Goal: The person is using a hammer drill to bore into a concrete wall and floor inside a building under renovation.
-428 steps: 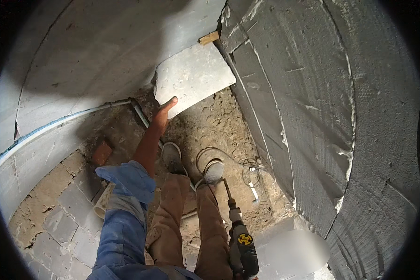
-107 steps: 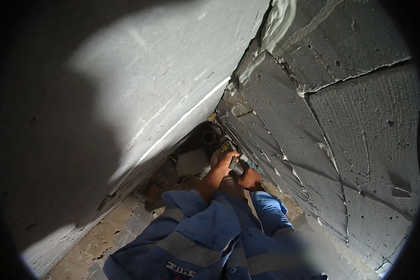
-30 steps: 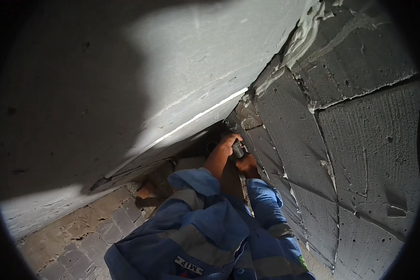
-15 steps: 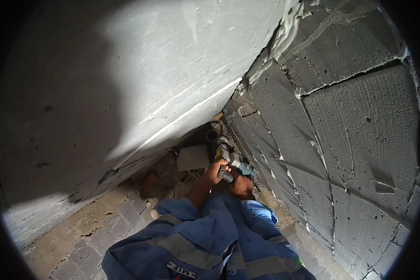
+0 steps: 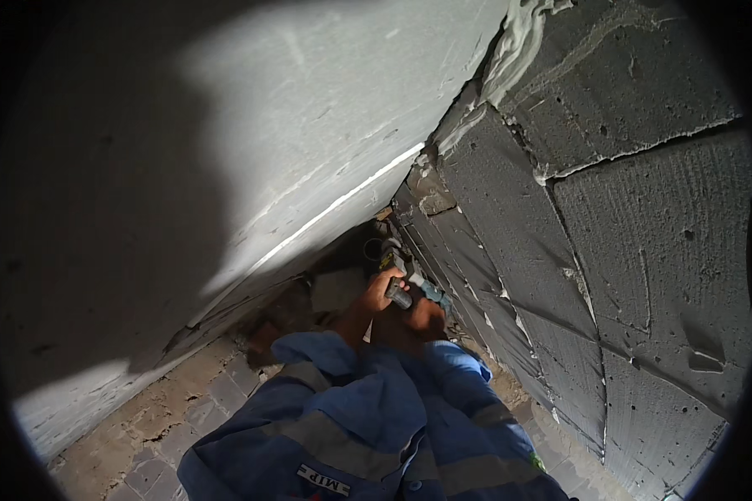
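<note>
Low in the corner, the power drill (image 5: 405, 280) looks heavy and rigid, best gripped by its handle. The left hand (image 5: 382, 292) wraps it; the right hand (image 5: 426, 317) clamps it beside the grey block wall (image 5: 610, 250).

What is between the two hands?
In the head view, a power tool sits between the left hand and right hand; both grip it, down where the smooth wall meets the block wall.
</note>
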A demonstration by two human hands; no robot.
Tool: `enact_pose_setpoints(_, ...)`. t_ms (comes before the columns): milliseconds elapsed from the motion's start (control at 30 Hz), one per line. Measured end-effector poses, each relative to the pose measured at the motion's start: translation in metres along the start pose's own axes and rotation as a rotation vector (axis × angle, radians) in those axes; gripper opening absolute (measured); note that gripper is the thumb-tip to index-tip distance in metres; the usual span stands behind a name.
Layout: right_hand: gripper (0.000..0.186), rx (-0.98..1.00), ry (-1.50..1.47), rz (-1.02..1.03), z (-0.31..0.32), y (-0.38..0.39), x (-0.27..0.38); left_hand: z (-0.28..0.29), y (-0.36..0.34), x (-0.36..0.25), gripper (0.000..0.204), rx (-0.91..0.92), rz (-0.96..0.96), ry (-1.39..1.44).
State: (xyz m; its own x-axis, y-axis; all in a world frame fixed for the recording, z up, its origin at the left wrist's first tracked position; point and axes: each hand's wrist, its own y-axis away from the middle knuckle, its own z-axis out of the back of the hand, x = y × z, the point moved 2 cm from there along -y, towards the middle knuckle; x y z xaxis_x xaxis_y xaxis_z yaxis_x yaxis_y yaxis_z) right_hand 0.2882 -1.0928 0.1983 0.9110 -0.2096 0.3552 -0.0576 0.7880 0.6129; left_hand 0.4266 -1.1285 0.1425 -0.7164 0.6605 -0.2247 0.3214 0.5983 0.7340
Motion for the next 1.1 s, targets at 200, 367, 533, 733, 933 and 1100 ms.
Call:
enact_pose_setpoints(200,0.043,0.076,-0.234,0.054,0.052,-0.008,0.057,0.009,-0.015,-0.036,0.01,0.23,-0.215,-0.359)
enact_pose_setpoints(367,0.04,0.0,-0.21,0.258,-0.021,-0.032,0.0,-0.006,0.011,-0.025,0.013,-0.015,0.08,-0.142)
enact_pose_setpoints(533,0.044,0.029,0.079,0.0,0.029,0.045,0.027,0.001,0.037,0.003,0.013,-0.038,0.168,-0.087)
enact_pose_setpoints(733,0.021,-0.078,0.149,-0.056,-0.031,0.041,-0.019,-0.003,0.033,0.017,0.011,0.091,0.159,-0.099)
enact_pose_setpoints(933,0.016,-0.209,0.011,0.034,-0.01,0.016,0.019,0.028,0.012,-0.009,0.029,0.261,-0.347,-0.417)
enact_pose_setpoints(1100,0.008,-0.414,0.228,0.121,-0.076,-0.002,-0.023,0.013,0.003,-0.041,0.036,0.593,-1.014,-1.063)
